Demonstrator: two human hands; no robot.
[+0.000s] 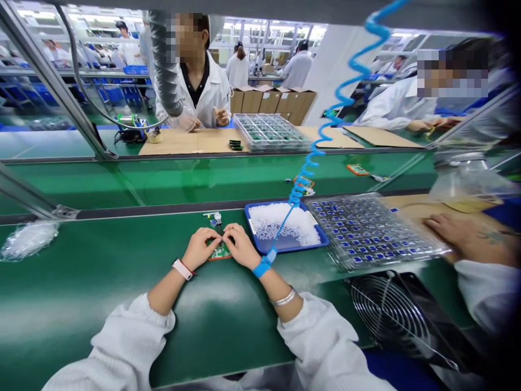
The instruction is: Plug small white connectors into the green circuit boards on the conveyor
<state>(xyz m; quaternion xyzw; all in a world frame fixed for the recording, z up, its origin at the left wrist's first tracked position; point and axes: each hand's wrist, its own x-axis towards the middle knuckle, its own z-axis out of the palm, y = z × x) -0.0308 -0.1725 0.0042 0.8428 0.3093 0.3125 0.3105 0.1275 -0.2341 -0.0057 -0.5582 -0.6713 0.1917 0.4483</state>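
Note:
My left hand (pixel 200 248) and my right hand (pixel 241 248) meet over a small green circuit board (pixel 220 252) with an orange edge, lying on the green bench. The fingers of both hands are closed, with thumbs and fingertips together above the board. What they pinch is too small and partly hidden. Just beyond my fingertips are a white connector-like part (pixel 218 218) and small blue and yellow bits. A blue wrist strap (pixel 262 267) with a coiled cord circles my right wrist. A watch-like band (pixel 183 269) is on my left wrist.
Right of my hands stands a blue tray (pixel 273 251) of small white pieces. Beside it is a clear plastic tray (pixel 345 263) of blue-topped parts, near a co-worker's hand (pixel 458 234). A black fan (pixel 386 312) lies nearer. A plastic bundle (pixel 30 239) is at left. The coiled cord (pixel 321 133) hangs ahead.

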